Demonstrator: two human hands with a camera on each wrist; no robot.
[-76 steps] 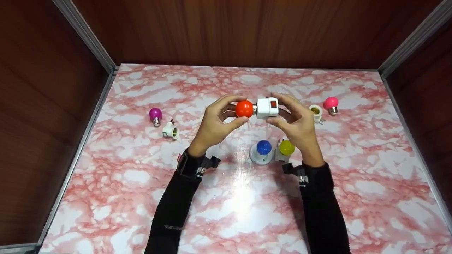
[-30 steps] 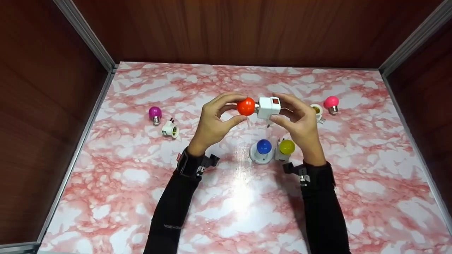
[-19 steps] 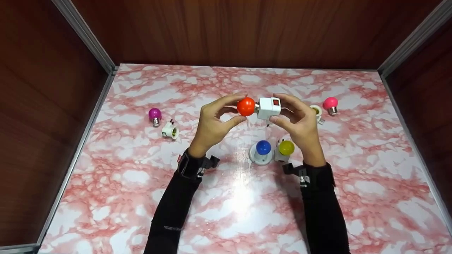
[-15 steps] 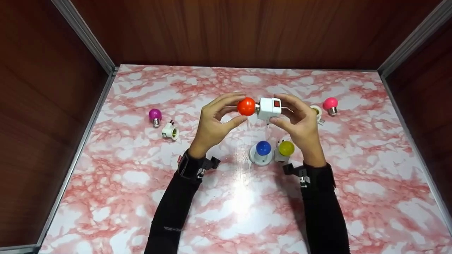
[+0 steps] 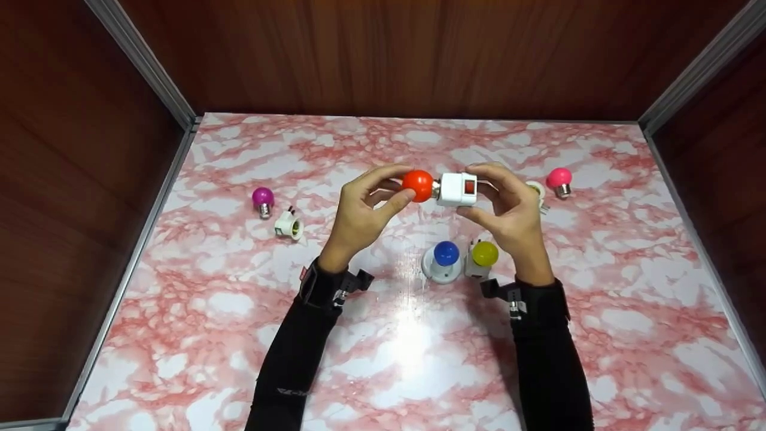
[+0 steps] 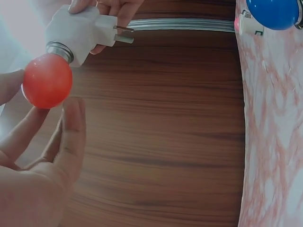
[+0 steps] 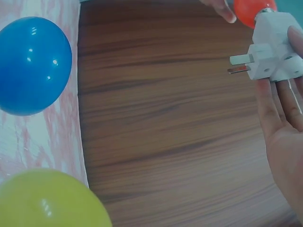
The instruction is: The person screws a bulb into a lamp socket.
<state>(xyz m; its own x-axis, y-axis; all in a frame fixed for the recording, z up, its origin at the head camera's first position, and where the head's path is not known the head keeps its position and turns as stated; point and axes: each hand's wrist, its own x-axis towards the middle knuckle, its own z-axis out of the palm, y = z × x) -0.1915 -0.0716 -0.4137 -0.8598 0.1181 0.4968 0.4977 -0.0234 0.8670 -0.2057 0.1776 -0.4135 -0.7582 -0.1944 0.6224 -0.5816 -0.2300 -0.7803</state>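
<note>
In the head view, my left hand [image 5: 361,211] pinches a red light bulb [image 5: 417,185] between thumb and fingers. My right hand [image 5: 513,211] grips a white plug-in lamp socket [image 5: 452,190] with a red switch [image 5: 470,187]. The bulb's metal base meets the socket's mouth, and some silvery thread shows between them. Both are held above the table, bulb to the left, socket to the right. Two flat plug prongs [image 6: 124,35] stick out of the socket in the left wrist view. How deep the thread sits inside is hidden.
A blue bulb [image 5: 446,253] on a round white base and a yellow bulb [image 5: 485,254] in a socket stand below the hands. Left lie a purple bulb [image 5: 263,196] and a socket [image 5: 289,225]; right, a pink bulb [image 5: 559,178] and a socket [image 5: 537,190]. Wooden walls enclose the table.
My left thumb has shifted onto the front of the red bulb. The socket has rolled slightly, so its prongs no longer show below it in the head view. The whole view has shifted slightly.
</note>
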